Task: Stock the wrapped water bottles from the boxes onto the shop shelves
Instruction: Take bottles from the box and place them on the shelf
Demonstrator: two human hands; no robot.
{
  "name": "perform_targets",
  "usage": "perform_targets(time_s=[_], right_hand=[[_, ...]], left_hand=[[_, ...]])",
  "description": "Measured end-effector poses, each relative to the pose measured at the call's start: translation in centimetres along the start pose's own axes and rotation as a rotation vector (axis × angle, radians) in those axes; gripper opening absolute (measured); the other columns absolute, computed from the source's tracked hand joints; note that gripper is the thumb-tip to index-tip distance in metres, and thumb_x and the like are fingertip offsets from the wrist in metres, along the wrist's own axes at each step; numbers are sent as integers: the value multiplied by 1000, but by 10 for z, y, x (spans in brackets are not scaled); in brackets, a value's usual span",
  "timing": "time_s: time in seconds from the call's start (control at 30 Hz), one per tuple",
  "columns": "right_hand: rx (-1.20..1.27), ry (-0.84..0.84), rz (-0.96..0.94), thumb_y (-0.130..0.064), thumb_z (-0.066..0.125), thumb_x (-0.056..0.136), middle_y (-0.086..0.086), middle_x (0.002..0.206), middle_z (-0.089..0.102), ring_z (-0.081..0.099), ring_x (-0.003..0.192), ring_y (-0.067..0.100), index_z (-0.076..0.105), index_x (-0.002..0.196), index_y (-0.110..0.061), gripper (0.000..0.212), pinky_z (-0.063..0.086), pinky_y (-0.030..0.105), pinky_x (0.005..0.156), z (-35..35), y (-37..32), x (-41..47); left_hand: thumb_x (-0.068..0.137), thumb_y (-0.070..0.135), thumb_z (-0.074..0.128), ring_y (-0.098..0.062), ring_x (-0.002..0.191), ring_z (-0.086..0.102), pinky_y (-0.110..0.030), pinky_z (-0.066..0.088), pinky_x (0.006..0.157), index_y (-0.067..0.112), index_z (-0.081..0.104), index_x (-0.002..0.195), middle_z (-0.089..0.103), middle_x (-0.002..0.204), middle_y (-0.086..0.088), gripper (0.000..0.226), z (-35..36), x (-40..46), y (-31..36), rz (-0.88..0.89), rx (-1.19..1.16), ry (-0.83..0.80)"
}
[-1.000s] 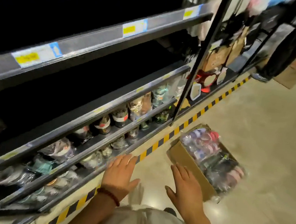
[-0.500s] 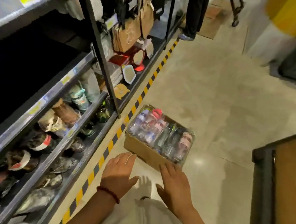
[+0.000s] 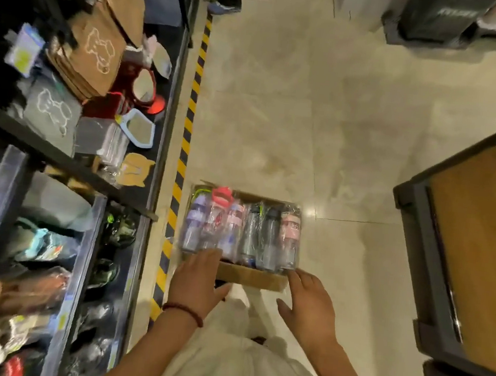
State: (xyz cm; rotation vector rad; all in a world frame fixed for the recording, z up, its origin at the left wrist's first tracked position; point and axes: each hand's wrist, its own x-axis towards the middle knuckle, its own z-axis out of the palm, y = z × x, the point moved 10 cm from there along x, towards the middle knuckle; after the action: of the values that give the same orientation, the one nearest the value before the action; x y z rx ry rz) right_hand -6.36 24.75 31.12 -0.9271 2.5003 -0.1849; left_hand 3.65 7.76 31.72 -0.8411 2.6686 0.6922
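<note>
Both your hands have closed in on the cardboard box point(image 3: 251, 277) at lower centre since half a second ago: left hand point(image 3: 196, 285) fingers straight, tips at the wrapped water bottles point(image 3: 240, 230); right hand point(image 3: 309, 309) fingers spread by its right corner. Nothing gripped yet. Shelves point(image 3: 50, 246) wait at frame left, so a lift looks imminent.

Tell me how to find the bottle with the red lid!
Look at the cardboard box on the floor beside the yellow-and-black striped tape. A row of plastic-wrapped bottles lies across its top. The one you want is second from the shelf side, the only one with a bright red lid; its neighbours look purple or dark.
</note>
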Motion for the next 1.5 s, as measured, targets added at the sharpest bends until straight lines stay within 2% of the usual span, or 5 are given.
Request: perform_targets(time_s=[0.2,0.6,0.77,1.07,1.5], right_hand=[[101,-105,176,-36,56,89,-1,143,44,41,130,21,36,144,-20,61,39,28,99,40,28,87],[339,-299,524,-32,69,77,8,121,58,54,109,28,50,123,-14,54,48,35,85,202,160,244],[432,-262,699,-39,80,66,14,118,55,56,105,33,41,129,-10,79,51,44,86,260,203,276],[373,-188,816,-42,84,65,23,135,35,39,123,40,13,144,1,114,39,46,98,310,225,304],[628,16,759,-23,87,60,12,107,57,61,87,28,36,126,-6,85,45,26,64,296,230,305]], left_hand=[[86,48,59,-17,125,44,-28,39,100,24,33,141,44,138,3,66,42,102,-38,-62,-6,-219],[71,27,80,-28,116,52,-35,43,93,9,46,132,54,129,-14,72,182,276,-143,-418,-229,-220],[69,37,81,-39,125,38,-42,36,101,2,33,139,39,136,-26,92,233,307,-193,-625,-131,-188],[62,44,84,-38,116,50,-45,43,91,7,35,129,51,127,-16,91,288,333,-226,-828,-268,-94],[53,45,84,-32,100,59,-44,51,86,17,40,126,60,114,-8,90,277,322,-213,-831,-441,-75]])
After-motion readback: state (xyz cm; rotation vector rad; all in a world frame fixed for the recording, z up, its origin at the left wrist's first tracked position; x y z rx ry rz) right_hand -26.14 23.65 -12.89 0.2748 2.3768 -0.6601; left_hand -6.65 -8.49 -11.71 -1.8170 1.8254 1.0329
